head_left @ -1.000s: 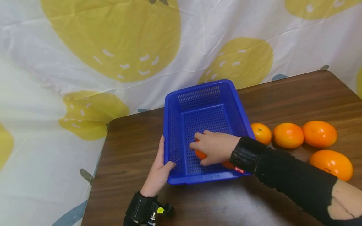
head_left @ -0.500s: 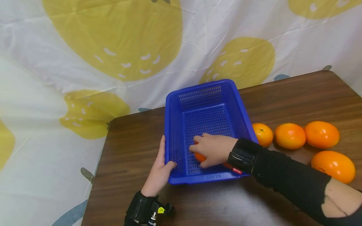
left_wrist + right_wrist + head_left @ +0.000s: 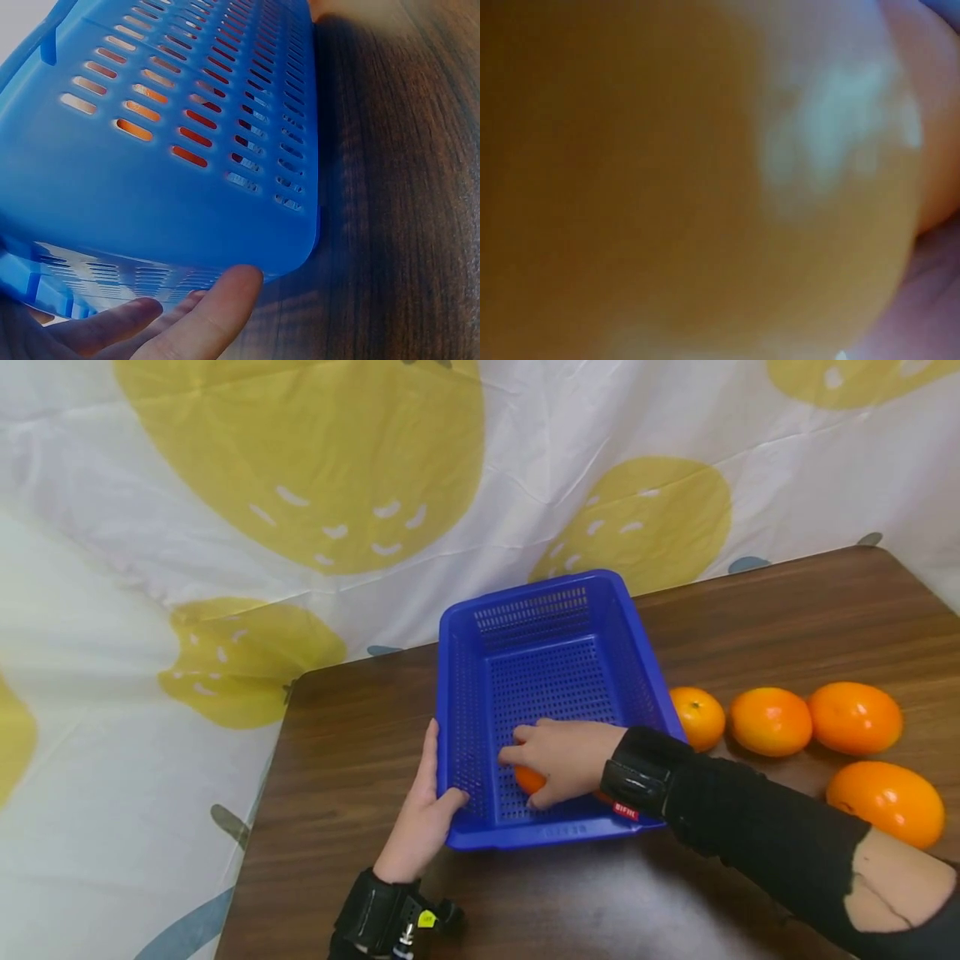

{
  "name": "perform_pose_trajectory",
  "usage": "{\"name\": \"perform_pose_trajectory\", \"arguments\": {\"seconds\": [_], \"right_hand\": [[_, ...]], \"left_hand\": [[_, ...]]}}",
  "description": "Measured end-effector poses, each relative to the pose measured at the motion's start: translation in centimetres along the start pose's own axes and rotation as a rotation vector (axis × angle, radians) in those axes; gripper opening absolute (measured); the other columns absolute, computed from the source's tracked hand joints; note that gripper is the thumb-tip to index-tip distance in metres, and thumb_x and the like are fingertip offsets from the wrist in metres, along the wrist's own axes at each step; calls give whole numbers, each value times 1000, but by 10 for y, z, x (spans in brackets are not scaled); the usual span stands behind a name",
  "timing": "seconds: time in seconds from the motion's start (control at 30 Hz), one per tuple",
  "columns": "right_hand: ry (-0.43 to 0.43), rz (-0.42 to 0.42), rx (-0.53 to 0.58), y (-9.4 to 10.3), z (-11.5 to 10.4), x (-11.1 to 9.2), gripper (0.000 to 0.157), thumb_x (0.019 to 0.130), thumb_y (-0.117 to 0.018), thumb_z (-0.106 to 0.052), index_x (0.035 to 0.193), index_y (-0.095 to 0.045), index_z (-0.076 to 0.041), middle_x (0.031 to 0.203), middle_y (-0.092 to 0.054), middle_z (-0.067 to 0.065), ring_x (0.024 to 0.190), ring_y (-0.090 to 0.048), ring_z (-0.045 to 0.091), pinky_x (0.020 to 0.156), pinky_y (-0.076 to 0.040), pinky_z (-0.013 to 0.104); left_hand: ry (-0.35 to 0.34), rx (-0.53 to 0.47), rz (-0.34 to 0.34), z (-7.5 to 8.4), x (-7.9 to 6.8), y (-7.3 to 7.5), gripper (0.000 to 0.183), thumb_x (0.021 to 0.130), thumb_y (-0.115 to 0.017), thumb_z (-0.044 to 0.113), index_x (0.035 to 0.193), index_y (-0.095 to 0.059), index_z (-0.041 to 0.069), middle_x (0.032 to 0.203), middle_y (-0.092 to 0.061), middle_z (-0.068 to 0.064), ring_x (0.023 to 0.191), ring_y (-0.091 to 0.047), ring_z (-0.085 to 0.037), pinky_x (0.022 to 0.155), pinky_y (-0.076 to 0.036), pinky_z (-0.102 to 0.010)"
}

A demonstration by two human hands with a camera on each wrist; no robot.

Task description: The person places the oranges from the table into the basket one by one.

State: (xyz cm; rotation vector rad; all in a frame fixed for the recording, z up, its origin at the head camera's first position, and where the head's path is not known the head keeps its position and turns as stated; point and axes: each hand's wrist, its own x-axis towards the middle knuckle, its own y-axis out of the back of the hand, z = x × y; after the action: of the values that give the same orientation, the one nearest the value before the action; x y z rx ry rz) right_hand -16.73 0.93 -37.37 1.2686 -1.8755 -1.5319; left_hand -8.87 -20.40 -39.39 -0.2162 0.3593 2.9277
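A blue plastic basket [image 3: 547,835] with slotted walls sits on the table. At its near left corner my left hand [image 3: 416,835] holds the side, thumb over the rim and fingers along the outer wall. The left wrist view shows that thumb [image 3: 217,315] by the slotted wall. Inside the basket, my right hand [image 3: 573,756] grips an orange [image 3: 529,779] from above, its fingers curled over it. A sliver of a second orange shows under the right wrist. Blurred orange peel [image 3: 667,180] nearly fills the right wrist view, with part of another rounded fruit [image 3: 937,127] beyond.
Right of the basket lie several oranges: one orange [image 3: 697,718] close to its wall, two more in line, and a larger one [image 3: 888,802] nearer me, beside my right sleeve. The wooden table [image 3: 345,760] meets a lemon-patterned cloth [image 3: 517,468] behind.
The right hand, still on the orange in the basket, has shifted very slightly left and down. The left hand keeps its hold. The view has moved a little.
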Motion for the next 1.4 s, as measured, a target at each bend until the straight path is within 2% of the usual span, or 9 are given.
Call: {"name": "perform_pose_trajectory", "arguments": {"seconds": [0.17, 0.37, 0.53, 1.0, 1.4], "right_hand": [[32, 7, -20, -2, 1, 2, 64, 77, -62, -51, 133, -49, -22, 122, -54, 7, 96, -50, 17, 86, -47, 41], [84, 15, -32, -5, 1, 4, 58, 77, -61, -53, 128, -54, -25, 112, -54, 5, 88, -49, 17, 78, -48, 38], [68, -3, -29, -6, 0, 5, 58, 77, -60, -54, 128, -53, -27, 117, -54, 5, 91, -49, 18, 77, -49, 38], [50, -28, -77, -8, -1, 4, 61, 75, -61, -56, 127, -54, -25, 107, -54, 1, 84, -49, 17, 71, -49, 37], [0, -37, -72, -6, -3, 2, 64, 73, -61, -59, 129, -51, -30, 117, -53, 5, 90, -49, 20, 73, -48, 40]], "left_hand": [[-31, 8, 12, -8, 2, 0, 86, 86, -40, -4, 146, 2, 43, 154, -7, 10, 130, -27, -22, 103, -28, -59], [-29, -15, 22, -9, -1, 1, 87, 86, -39, -4, 146, 2, 41, 154, -8, 8, 129, -30, -24, 103, -29, -58], [-21, -12, 23, -9, -2, 1, 86, 86, -40, -3, 146, 2, 42, 154, -8, 7, 128, -30, -25, 103, -28, -59], [-42, -27, 12, -8, 1, 0, 88, 84, -40, -4, 146, 2, 42, 154, -7, 6, 128, -31, -24, 103, -29, -57], [-51, -32, 11, -9, 1, 0, 88, 84, -40, -4, 147, 2, 40, 155, -6, 6, 129, -29, -24, 104, -26, -56]]}}
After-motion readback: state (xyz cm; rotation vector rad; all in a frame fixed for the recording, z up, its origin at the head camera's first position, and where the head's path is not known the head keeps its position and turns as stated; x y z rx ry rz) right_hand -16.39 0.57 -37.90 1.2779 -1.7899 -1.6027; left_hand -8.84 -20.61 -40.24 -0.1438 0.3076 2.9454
